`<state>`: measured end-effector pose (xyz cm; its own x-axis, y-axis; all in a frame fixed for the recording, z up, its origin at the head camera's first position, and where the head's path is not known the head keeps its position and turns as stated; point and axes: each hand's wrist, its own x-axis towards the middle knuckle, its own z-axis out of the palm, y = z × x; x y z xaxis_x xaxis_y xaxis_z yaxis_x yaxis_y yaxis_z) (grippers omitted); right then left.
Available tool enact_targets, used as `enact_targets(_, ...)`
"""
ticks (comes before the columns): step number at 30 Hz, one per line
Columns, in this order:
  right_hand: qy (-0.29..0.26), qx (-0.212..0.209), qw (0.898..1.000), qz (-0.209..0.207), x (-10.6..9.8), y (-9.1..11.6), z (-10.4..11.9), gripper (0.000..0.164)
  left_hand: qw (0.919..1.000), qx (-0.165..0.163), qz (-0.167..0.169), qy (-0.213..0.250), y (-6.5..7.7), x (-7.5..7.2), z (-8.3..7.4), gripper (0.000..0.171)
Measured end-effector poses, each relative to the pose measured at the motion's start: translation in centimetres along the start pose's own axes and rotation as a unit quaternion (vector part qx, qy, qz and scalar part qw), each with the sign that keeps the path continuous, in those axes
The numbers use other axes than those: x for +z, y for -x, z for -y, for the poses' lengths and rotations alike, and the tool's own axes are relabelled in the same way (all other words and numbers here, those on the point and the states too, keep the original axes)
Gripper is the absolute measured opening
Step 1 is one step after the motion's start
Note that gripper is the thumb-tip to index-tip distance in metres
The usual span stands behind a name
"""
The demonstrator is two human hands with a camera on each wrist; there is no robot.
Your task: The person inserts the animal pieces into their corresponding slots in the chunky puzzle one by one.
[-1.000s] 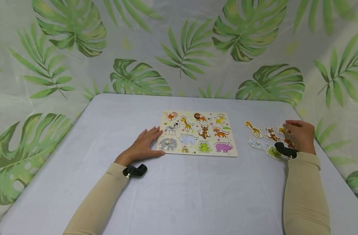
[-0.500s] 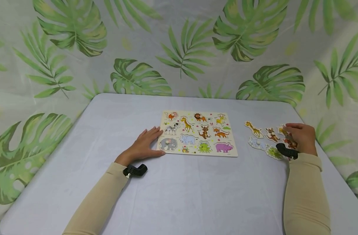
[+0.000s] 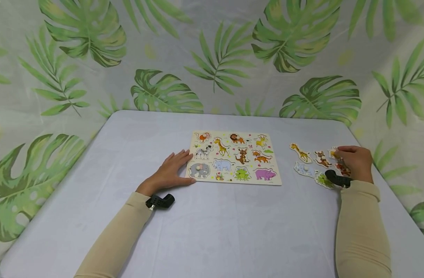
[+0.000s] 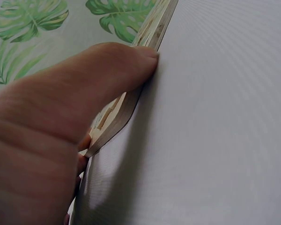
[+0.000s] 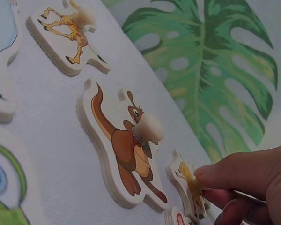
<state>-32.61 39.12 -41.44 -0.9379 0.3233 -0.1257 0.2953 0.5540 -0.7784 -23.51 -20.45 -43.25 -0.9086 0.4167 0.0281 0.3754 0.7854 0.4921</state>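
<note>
My left hand (image 3: 169, 172) rests at the left end of a wooden animal puzzle board (image 3: 245, 183), its fingers extended. In the left wrist view the thumb (image 4: 126, 65) presses on the board's edge. At the right, my right hand (image 3: 358, 162) pinches a small yellow animal puzzle piece (image 5: 189, 185) between thumb and finger, low over the table. Beside it lie a kangaroo piece (image 5: 119, 150), a giraffe piece (image 3: 301, 153), a pale blue rhinoceros piece (image 3: 304, 169) and a frog piece (image 3: 324, 180). An orange-brown piece (image 3: 343, 168) is partly hidden by the right hand.
A white cloth covers the table (image 3: 212, 231). Leaf-patterned fabric (image 3: 219, 58) hangs behind and at both sides. The elephant (image 3: 199, 170) on the board carries a knob. A strip of table separates board and loose pieces.
My right hand has shifted slightly among the loose pieces, its fingers now on the yellow piece. The left hand and the board have stayed in place.
</note>
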Motion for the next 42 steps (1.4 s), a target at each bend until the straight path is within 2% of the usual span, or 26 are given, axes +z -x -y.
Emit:
enact_targets(2,0.025,-0.007,1.0,-0.006,0.2,0.0,0.0,0.047,1.0,0.0,0.0,0.001,0.0,0.0,0.0,0.094)
enact_targets(5,0.048,-0.018,0.999,-0.014,0.4,0.0,0.1,0.047,1.0,-0.002,0.0,0.001,0.0,0.0,0.0,0.094)
enact_targets(15,0.074,-0.031,0.996,-0.031,0.7,-0.5,-0.2,0.044,1.0,-0.002,0.0,0.002,0.0,0.1,0.0,0.095)
enact_targets(18,0.077,-0.026,0.996,-0.029,0.8,-0.6,-0.3,0.045,1.0,-0.003,0.002,0.003,0.0,0.1,0.0,0.095)
enact_targets(25,0.079,-0.034,0.995,-0.053,0.9,-0.4,0.2,0.044,1.0,-0.001,-0.001,0.002,0.0,0.1,0.0,0.095)
enact_targets(30,0.081,-0.038,0.995,-0.051,0.9,-0.3,0.6,0.045,1.0,-0.002,0.0,0.001,0.0,0.0,-0.1,0.095)
enact_targets(42,0.073,-0.06,0.994,-0.049,2.1,0.0,2.9,0.045,1.0,0.004,-0.002,0.0,0.0,0.0,0.1,0.094)
